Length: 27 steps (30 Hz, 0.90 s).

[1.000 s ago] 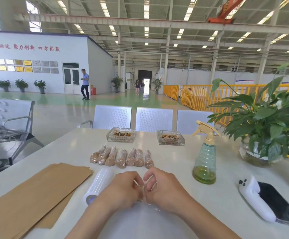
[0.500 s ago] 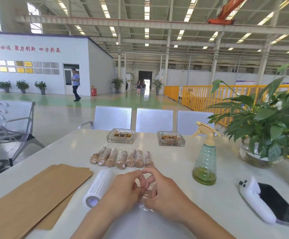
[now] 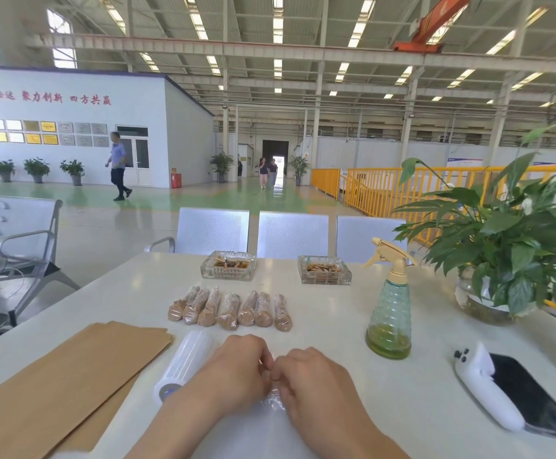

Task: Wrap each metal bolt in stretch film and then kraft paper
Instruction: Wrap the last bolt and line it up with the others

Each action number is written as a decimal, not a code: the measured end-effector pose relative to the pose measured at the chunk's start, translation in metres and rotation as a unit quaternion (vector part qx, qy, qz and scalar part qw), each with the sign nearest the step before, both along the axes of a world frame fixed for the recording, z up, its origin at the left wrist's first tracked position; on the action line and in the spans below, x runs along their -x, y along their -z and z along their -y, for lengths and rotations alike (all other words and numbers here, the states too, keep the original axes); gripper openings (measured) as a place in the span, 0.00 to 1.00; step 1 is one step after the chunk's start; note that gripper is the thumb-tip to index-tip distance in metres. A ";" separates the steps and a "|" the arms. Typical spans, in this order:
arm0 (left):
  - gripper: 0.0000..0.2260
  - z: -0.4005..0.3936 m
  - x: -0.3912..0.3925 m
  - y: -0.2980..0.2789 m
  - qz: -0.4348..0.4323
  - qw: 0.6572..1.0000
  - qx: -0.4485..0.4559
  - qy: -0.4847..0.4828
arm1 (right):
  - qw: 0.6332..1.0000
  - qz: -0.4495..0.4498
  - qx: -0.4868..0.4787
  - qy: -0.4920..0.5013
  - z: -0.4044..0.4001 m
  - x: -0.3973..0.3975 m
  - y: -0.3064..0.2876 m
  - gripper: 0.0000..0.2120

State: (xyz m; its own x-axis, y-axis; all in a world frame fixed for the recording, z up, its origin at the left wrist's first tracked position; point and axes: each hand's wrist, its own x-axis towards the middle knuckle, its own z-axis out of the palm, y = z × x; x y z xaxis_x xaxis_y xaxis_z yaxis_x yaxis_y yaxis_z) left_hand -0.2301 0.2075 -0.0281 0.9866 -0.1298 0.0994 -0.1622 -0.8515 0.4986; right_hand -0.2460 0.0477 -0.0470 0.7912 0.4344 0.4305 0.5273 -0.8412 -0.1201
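Note:
My left hand (image 3: 236, 372) and my right hand (image 3: 313, 382) meet knuckle to knuckle over the white table (image 3: 419, 385), fingers curled around a bolt that they hide. Crinkled clear stretch film (image 3: 275, 400) shows between and under them. Just left of my left hand lies the roll of stretch film (image 3: 187, 362). A stack of kraft paper sheets (image 3: 64, 382) lies at the near left. Beyond my hands, several film-wrapped bolts (image 3: 230, 309) lie side by side in a row.
Two glass trays (image 3: 228, 268) (image 3: 324, 273) with small parts stand at the back. A green spray bottle (image 3: 389, 309), a potted plant (image 3: 502, 246), a white handle with a phone (image 3: 515, 399) sit right. Grey chairs (image 3: 291, 233) line the far edge.
Both hands have drawn closer together and curled over the bolt, hiding it. A person in the background has walked left.

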 end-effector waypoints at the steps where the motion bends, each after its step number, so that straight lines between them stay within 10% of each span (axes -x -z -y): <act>1: 0.05 0.000 0.000 0.000 -0.009 1.000 0.008 -0.001 | 1.000 0.005 0.015 0.001 -0.002 0.005 0.001 0.16; 7: 0.07 -0.024 0.008 -0.027 -0.070 0.997 0.045 -0.003 | 0.999 0.033 0.040 0.013 -0.004 0.026 0.005 0.21; 12: 0.25 -0.059 0.028 -0.050 -0.066 0.950 -0.234 -0.195 | 0.993 0.022 0.108 0.040 -0.008 0.028 0.000 0.18; 15: 0.27 -0.054 0.041 -0.048 -0.095 0.944 -0.254 -0.186 | 0.989 0.029 0.127 0.065 -0.013 0.032 -0.006 0.18; 19: 0.27 -0.062 0.037 -0.057 -0.055 0.976 0.081 -0.197 | 0.985 0.037 0.144 0.088 -0.010 0.030 -0.006 0.18; 22: 0.20 -0.059 0.024 -0.077 -0.024 0.914 0.378 -0.142 | 0.990 0.023 0.124 0.069 -0.015 0.031 -0.007 0.22; 27: 0.24 0.003 0.010 -0.082 -0.102 0.910 0.400 -0.044 | 0.994 -0.029 0.094 0.044 -0.012 0.025 -0.014 0.25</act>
State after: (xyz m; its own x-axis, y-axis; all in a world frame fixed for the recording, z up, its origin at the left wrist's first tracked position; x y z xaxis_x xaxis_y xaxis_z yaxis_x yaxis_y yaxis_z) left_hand -0.2401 0.2040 0.0538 0.9981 -0.0158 -0.0601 0.0555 -0.2092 0.9763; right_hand -0.2712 0.0595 -0.0328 0.8505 0.4314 0.3010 0.4478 -0.8940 0.0160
